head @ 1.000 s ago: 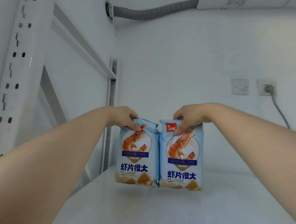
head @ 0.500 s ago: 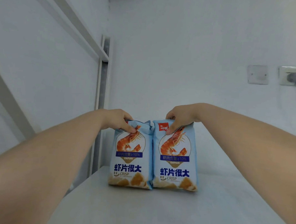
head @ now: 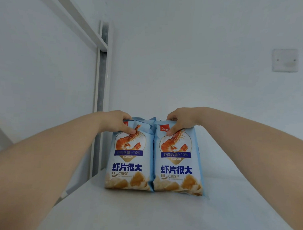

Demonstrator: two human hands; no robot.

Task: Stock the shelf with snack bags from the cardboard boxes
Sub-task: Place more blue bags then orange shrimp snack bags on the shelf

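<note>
Two snack bags stand upright side by side on the white shelf (head: pixel 161 216), toward its left rear corner. Their bottoms are on the shelf surface and their printed fronts face the camera. The left bag (head: pixel 129 158) and the right bag (head: pixel 177 164) touch along their inner edges. Both are light blue, with an orange prawn picture, a dark blue band, large blue Chinese characters and the word CRISP above pictured crackers at the bottom.

The left hand (head: pixel 118 121) pinches the top of the left bag. Its thumb lies on the front, just above the prawn, and its fingers are curled over the top seal behind. The right hand (head: pixel 180 122) holds the top of the right bag the same way, thumb on the front beside the small red logo, fingers hooked over the back. Both forearms reach in from the lower corners of the view.

A bit of blue foil sticks up between the two bag tops; it may be a fold of one bag or something behind them, I cannot tell which.

Just left of the left bag a white post (head: pixel 97 87) rises, met at its top by a white rail (head: pixel 73 15) that slants up to the left. The back wall (head: pixel 183 55) is plain white, with a white wall plate (head: pixel 285 60) at the upper right
</note>
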